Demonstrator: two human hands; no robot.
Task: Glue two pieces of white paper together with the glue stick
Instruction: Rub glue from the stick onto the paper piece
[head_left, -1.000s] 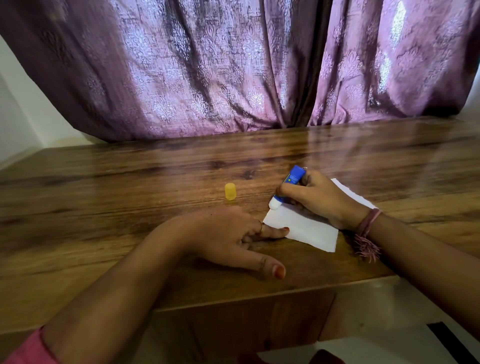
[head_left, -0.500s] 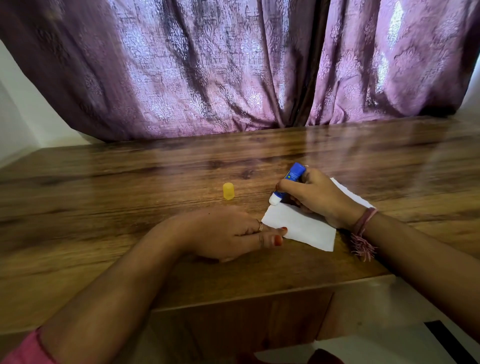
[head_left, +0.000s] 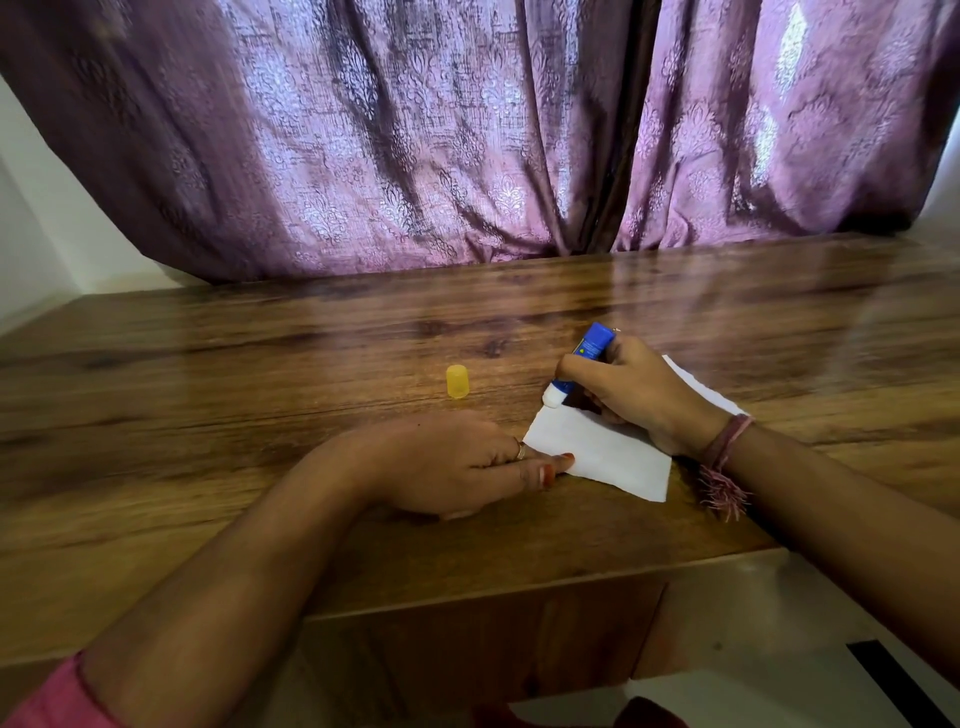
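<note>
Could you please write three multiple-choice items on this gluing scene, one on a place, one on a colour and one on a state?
1. Where does the yellow cap stand?
A. On the paper
B. On the table, left of the glue stick
C. In the left hand

2. What colour is the glue stick's barrel?
A. Blue
B. Green
C. Red

3. What is the right hand doing?
A. Lying flat on the table
B. Holding the cap
C. Gripping the glue stick with its tip at the paper's far corner

Answers:
1. B: the cap stands alone on the wooden table, apart from the white paper and the left hand.
2. A: the glue stick shows a blue barrel above its white tip.
3. C: the right hand has its fingers curled round the stick, tilted down toward the paper.
</note>
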